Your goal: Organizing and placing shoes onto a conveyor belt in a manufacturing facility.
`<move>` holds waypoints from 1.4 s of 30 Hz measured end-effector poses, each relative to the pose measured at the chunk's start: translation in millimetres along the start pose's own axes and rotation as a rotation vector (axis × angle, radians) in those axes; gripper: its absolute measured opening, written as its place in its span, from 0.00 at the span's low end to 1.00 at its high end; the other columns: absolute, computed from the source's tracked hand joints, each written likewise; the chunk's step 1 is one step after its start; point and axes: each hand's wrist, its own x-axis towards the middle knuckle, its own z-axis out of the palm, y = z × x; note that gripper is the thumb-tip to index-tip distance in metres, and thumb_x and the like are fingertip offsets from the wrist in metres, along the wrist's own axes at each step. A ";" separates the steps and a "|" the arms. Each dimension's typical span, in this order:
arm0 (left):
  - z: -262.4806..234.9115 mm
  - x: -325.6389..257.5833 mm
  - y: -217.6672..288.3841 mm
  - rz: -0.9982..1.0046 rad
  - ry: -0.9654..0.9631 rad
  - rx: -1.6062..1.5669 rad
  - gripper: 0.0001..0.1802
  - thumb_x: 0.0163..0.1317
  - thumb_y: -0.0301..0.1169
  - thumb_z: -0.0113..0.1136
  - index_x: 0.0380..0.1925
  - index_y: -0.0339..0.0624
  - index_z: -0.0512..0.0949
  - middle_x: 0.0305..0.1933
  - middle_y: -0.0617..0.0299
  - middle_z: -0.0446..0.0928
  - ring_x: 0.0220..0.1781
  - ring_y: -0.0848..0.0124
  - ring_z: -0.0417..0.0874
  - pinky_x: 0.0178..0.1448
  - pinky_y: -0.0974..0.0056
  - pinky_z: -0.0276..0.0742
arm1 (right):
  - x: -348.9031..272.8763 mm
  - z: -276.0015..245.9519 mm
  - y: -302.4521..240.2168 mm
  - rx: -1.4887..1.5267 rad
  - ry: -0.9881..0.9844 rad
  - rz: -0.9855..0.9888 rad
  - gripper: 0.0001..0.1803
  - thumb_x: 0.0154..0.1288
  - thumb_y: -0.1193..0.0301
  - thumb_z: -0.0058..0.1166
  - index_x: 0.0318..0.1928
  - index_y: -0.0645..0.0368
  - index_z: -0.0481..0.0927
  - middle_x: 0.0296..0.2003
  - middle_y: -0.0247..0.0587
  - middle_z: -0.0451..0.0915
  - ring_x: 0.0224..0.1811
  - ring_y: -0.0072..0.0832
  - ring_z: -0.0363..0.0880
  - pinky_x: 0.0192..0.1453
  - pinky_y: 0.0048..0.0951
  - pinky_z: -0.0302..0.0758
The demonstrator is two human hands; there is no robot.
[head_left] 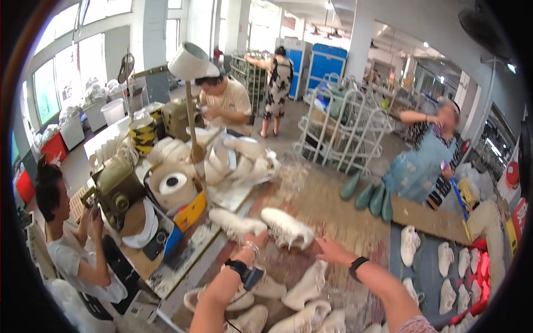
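Note:
Two off-white shoes lie side by side on the worn wooden table (311,183) ahead of me. My left hand (256,240) is closed on the near end of the left shoe (232,223). Just to the right of the other shoe (283,223), close to its opening, is my right hand (333,250), with its fingers stretched out and nothing in them. Between my forearms, several more off-white shoes (306,284) lie on the near part of the table.
Several green shoe lasts (365,196) stand at the table's far right edge, before a white wire rack (347,125). On the right, a conveyor (425,266) carries shoes past a red glow. A lamp (191,61) and machine (116,186) stand left. Other people work around.

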 end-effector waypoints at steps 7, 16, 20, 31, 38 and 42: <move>52.5 95.9 -43.4 -0.351 0.347 -0.013 0.38 0.55 0.55 0.59 0.56 0.34 0.71 0.58 0.45 0.73 0.66 0.51 0.66 0.68 0.47 0.56 | 134.3 37.0 -2.0 0.044 0.095 0.175 0.51 0.45 0.47 0.64 0.66 0.52 0.56 0.62 0.57 0.62 0.65 0.53 0.59 0.63 0.52 0.60; 52.7 99.3 -51.5 -0.140 0.281 -0.033 0.27 0.57 0.46 0.53 0.46 0.33 0.77 0.45 0.45 0.79 0.43 0.47 0.79 0.49 0.57 0.73 | 89.7 0.0 11.0 1.054 0.205 0.510 0.33 0.57 0.45 0.57 0.54 0.56 0.74 0.38 0.37 0.81 0.36 0.31 0.80 0.39 0.34 0.77; 42.5 60.4 -37.5 0.191 0.388 0.080 0.26 0.53 0.42 0.65 0.39 0.25 0.77 0.37 0.52 0.80 0.39 0.69 0.78 0.46 0.61 0.73 | -6.2 -4.3 19.0 1.544 -0.006 0.574 0.26 0.63 0.43 0.50 0.49 0.49 0.77 0.36 0.29 0.80 0.31 0.21 0.78 0.31 0.25 0.75; 12.1 -252.5 65.1 0.839 -0.713 0.703 0.22 0.51 0.44 0.68 0.34 0.36 0.74 0.27 0.48 0.78 0.31 0.50 0.79 0.34 0.55 0.75 | -394.4 30.8 -17.8 1.676 0.328 0.855 0.25 0.65 0.48 0.49 0.51 0.55 0.74 0.39 0.33 0.79 0.37 0.21 0.78 0.38 0.25 0.76; 16.9 -382.1 46.4 1.228 -0.834 0.921 0.20 0.47 0.41 0.67 0.30 0.41 0.71 0.24 0.55 0.75 0.29 0.58 0.79 0.38 0.58 0.72 | -494.3 52.6 -87.7 1.431 0.383 0.833 0.25 0.65 0.56 0.53 0.56 0.59 0.72 0.41 0.32 0.79 0.38 0.18 0.78 0.37 0.24 0.78; 36.1 -439.6 42.2 1.344 -0.886 0.971 0.18 0.46 0.40 0.67 0.28 0.41 0.70 0.25 0.57 0.75 0.30 0.62 0.79 0.41 0.61 0.71 | -495.8 85.0 -135.4 1.392 0.491 0.979 0.25 0.62 0.59 0.58 0.57 0.55 0.72 0.34 0.31 0.79 0.26 0.15 0.73 0.27 0.19 0.71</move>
